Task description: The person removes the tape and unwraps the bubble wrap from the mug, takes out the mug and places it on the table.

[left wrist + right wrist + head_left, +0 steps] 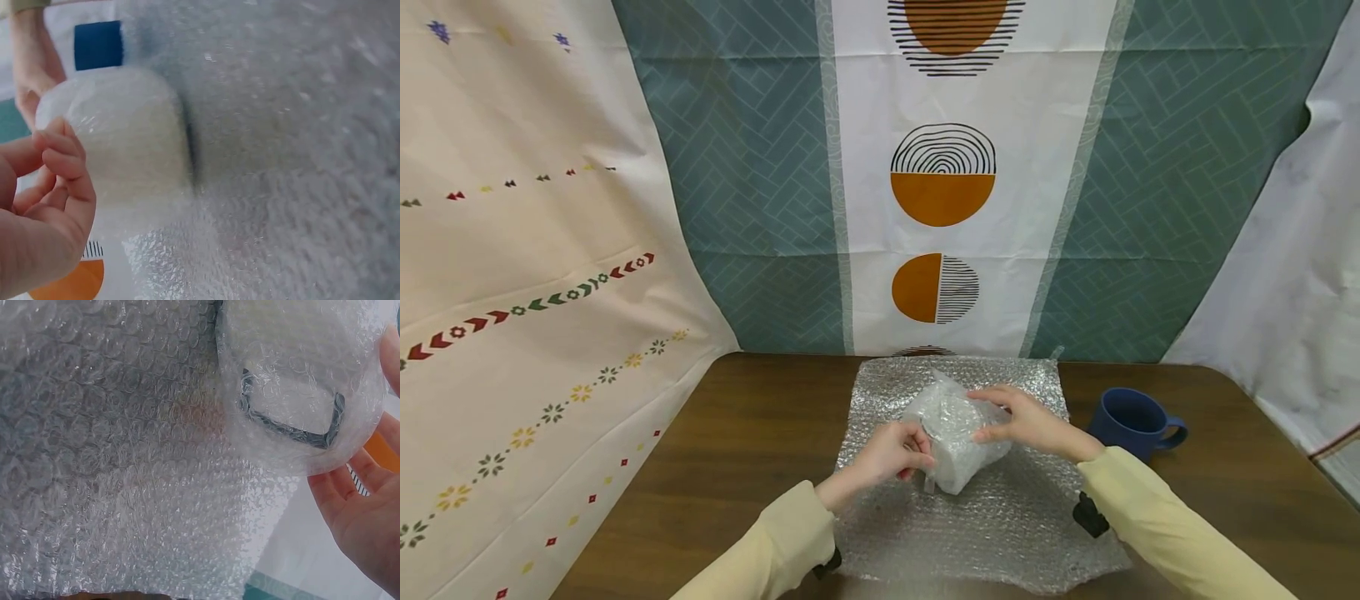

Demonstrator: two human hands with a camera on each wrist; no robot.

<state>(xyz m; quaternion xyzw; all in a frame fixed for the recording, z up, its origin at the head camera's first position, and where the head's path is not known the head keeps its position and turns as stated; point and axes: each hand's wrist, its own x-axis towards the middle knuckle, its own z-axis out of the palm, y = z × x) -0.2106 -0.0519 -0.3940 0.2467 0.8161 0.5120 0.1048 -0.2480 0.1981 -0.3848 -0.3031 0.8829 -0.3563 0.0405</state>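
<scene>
A bubble-wrapped bundle (pixel 958 433) rests on a large sheet of bubble wrap (pixel 955 533) spread over the table. Through its layers a dark bent outline (pixel 290 430) shows in the right wrist view. My right hand (pixel 1022 421) holds the bundle from the right, thumb on the near side, fingers over the far side. At its left side my left hand (pixel 891 454) has its fingers curled and fingertips pinched together at the wrap's edge; what exactly lies in the pinch I cannot tell. A small clear strip (pixel 929 483) hangs just below those fingertips.
A blue mug (pixel 1131 421) stands on the wooden table (pixel 760 425) to the right of the sheet, close to my right forearm, its handle pointing right. Patterned cloths (pixel 760 167) hang behind the table and along both sides.
</scene>
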